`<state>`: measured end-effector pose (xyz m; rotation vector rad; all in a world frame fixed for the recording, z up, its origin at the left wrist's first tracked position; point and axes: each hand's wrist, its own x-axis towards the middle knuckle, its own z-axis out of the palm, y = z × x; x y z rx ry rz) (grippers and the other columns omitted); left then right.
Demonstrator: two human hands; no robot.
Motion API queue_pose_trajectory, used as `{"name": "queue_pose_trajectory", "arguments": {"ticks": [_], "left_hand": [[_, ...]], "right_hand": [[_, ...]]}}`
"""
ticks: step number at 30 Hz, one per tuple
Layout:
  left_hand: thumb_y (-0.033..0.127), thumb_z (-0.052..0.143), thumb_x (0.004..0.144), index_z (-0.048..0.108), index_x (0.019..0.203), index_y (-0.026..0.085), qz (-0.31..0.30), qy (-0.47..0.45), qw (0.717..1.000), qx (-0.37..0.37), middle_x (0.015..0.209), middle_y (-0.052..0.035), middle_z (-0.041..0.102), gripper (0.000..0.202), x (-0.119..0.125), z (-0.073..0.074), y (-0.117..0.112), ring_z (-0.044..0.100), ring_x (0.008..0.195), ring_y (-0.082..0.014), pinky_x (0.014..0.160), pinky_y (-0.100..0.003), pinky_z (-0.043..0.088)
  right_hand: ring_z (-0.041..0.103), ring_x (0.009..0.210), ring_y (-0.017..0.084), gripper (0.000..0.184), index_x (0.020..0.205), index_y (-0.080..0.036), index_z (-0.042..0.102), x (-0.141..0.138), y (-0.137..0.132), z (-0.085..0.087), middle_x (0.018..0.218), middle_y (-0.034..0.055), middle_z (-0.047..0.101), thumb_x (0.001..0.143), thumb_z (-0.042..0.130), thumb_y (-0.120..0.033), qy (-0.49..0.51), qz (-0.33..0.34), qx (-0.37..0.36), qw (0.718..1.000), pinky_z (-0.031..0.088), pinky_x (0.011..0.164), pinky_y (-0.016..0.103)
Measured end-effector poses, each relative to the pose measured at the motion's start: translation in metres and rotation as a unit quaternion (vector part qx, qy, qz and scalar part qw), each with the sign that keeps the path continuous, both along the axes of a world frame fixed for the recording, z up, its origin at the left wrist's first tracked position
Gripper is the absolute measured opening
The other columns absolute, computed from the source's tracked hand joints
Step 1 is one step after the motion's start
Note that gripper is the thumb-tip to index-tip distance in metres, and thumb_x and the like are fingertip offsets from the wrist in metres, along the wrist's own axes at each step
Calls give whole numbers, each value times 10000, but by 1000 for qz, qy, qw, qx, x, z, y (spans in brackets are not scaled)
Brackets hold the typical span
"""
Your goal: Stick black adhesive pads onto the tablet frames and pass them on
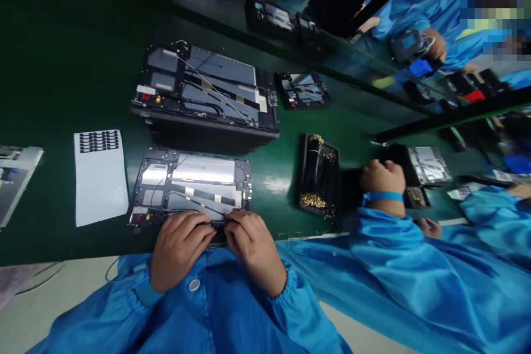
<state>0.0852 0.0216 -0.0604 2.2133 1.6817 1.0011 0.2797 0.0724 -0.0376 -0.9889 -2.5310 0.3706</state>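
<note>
Green desk (50, 204) carries an open tablet housing (191, 168) on the near side, left hand (179, 249) and right hand (253, 249) curled closed at its near edge, their grip hidden; it looks light, stiff and fragile-wired, best held by its metal frame

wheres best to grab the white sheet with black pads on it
Grip the white sheet at its bare end nearest you, coming from its left edge with your left hand. It lies flat on the green bench, so slide under that free edge; black pads sit at the far end and the tablet frame sits close on the right.
</note>
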Motion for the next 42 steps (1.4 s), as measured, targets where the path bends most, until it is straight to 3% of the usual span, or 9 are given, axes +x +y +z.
{"name": "queue_pose_trajectory", "arguments": {"ticks": [17, 24, 28, 42], "left_hand": [[203, 566, 975, 705, 997, 221, 2, 15, 999, 37, 1053, -39, 731, 142, 8, 2, 5, 635, 1036, -236, 893, -385, 451], [187, 600, 955, 715, 1001, 242, -12, 35, 999, 39, 1065, -19, 740, 135, 9, -5, 9, 641, 1028, -241, 862, -379, 463], [200, 667, 918, 711, 957, 240, -5, 34, 999, 38, 1040, -10, 742, 71, 11, -3, 12, 644, 1028, -240, 882, -380, 463], [216, 686, 909, 705, 912, 250, 21, 32, 998, 40, 976, -2, 744, 39, 16, -4, 13, 652, 997, -222, 845, -363, 451]], "right_hand": [[628, 1082, 248, 162, 1118, -182, 639, 1, 1, -4, 1158, 117, 692, 1001, 530, -151, -25, 5, -13, 1000, 570, 925, 431], [629, 1184, 227, 182, 1131, -184, 622, 16, -1, -7, 1241, 145, 641, 969, 586, -109, 81, -26, -68, 994, 586, 977, 379], [638, 1151, 226, 186, 1122, -195, 624, 19, -2, -10, 1208, 138, 645, 960, 601, -108, 92, -40, -72, 992, 596, 947, 387], [662, 1031, 226, 151, 1052, -190, 614, 10, 4, -8, 1071, 113, 698, 936, 620, -92, 72, -27, -4, 997, 595, 903, 407]]}}
